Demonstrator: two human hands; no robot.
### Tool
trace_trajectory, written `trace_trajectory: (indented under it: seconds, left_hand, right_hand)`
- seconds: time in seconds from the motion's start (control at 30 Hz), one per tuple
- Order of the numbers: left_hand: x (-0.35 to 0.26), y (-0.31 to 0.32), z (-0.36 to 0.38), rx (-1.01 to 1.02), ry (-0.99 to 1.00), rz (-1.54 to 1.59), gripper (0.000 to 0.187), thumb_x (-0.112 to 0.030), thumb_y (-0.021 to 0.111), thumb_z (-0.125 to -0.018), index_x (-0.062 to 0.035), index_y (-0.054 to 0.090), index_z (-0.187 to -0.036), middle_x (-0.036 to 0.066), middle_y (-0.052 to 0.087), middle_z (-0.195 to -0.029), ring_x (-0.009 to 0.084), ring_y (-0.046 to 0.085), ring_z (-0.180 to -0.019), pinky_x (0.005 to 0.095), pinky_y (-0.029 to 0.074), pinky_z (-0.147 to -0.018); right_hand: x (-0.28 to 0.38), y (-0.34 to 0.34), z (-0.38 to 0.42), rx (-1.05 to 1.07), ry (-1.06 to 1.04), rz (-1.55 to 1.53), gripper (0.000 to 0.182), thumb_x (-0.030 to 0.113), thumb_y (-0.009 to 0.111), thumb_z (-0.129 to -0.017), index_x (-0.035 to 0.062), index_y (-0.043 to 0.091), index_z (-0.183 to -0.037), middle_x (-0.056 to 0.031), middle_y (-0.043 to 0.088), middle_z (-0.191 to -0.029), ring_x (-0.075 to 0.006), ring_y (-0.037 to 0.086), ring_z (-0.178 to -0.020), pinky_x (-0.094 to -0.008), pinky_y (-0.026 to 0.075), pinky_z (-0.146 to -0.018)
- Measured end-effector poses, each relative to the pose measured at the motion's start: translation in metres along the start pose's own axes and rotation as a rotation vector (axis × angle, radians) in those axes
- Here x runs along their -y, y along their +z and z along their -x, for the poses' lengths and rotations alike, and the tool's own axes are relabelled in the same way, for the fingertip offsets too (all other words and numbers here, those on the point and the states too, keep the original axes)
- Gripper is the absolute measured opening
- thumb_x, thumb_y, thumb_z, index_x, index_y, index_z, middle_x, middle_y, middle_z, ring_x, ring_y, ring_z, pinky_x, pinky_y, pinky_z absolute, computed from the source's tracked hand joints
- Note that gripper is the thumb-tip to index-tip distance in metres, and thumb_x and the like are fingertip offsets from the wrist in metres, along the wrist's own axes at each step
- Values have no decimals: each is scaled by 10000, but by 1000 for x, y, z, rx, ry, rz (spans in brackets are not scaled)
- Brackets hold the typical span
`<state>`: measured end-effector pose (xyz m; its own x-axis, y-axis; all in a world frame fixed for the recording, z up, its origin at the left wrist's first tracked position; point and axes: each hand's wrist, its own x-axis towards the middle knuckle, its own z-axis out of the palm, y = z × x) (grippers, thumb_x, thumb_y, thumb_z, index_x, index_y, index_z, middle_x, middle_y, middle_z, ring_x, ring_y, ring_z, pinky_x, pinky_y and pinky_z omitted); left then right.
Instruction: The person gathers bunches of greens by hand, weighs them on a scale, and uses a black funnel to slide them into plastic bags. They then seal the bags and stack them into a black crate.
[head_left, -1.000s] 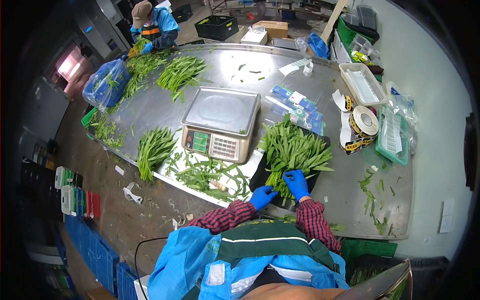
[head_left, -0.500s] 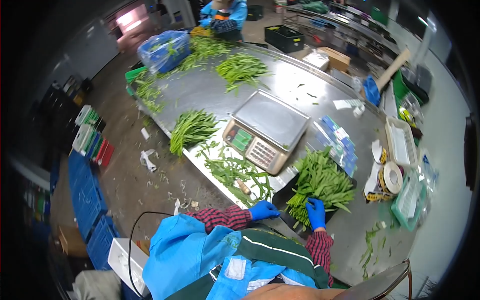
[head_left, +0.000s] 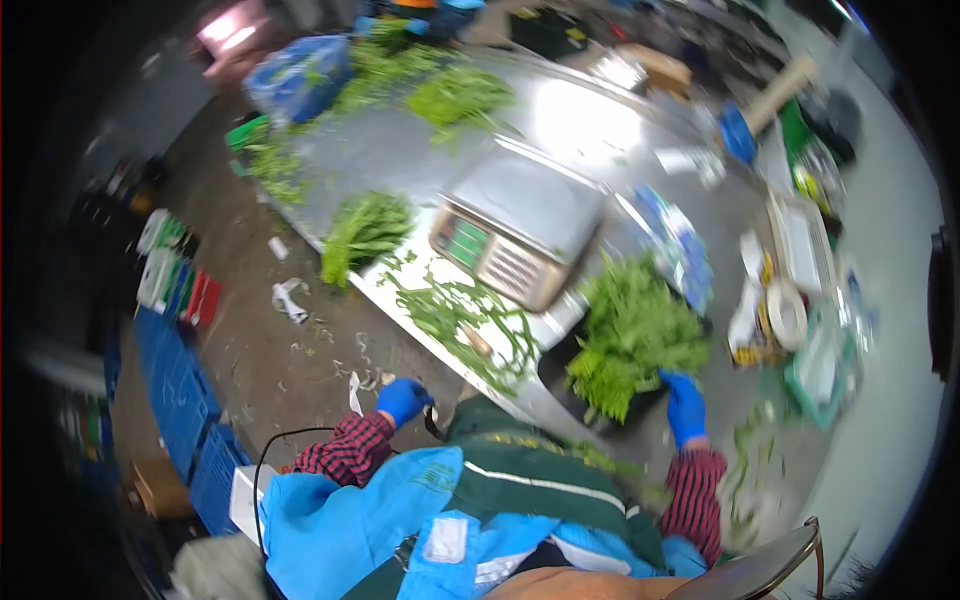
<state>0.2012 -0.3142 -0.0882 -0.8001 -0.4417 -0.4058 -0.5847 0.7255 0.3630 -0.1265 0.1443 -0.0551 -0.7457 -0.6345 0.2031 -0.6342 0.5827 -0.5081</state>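
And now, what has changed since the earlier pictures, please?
The left hand moved away from the black tray, leftward beyond the edge of the table. The right hand shifted rightward, to the right side of the greens. The scale stayed on the table, the greens on the tray.

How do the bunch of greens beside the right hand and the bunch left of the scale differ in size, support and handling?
The near bunch looks larger in the picture than the far bunch. The near bunch lies over a dark base; the far bunch lies at the table edge. The right hand is at the near bunch; no hand is at the far bunch. Both are green and leafy.
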Motion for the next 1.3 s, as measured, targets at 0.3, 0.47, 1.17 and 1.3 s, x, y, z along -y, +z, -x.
trace_trajectory:
  seconds: [0.3, 0.47, 1.17, 1.3]
  left_hand:
    - [-197, 12, -84, -152, 589, 563, 240, -199, 713, -743, -127, 701, -972, 221, 528, -1202, 338, 492, -1152, 385, 409, -943]
    - [-249, 53, -150, -80, 569, 567, 197, -110, 639, -763, -98, 700, -950, 215, 551, -1174, 304, 562, -1067, 334, 444, -899]
    - [-303, 23, -111, -138, 980, -386, 983, -272, 789, -590, -157, 270, -1417, 135, 231, -1461, 314, 252, -1333, 558, 180, -1055]
    - [-265, 58, -98, -405, 590, 557, 953, -137, 773, -655, -58, 211, -1420, 197, 279, -1423, 287, 316, -1307, 431, 322, -1017]
  right_hand:
    - [-21, -13, -16, 62, -107, 335, 258, 23, 574, -686, 111, 654, -915, -114, 601, -996, -302, 562, -941, -396, 454, -817]
    - [-32, -7, -19, 126, -141, 404, 230, 82, 655, -650, 116, 668, -877, -92, 607, -969, -283, 569, -928, -388, 464, -800]
    - [4, -9, -77, 706, 348, -9, 934, 606, 642, -673, 35, 353, -1354, -270, 511, -1210, -388, 513, -1111, -399, 414, -936]
    - [-20, 29, -50, 449, 360, -480, 925, 504, 641, -755, 52, 192, -1426, -267, 419, -1319, -358, 438, -1214, -373, 332, -1019]
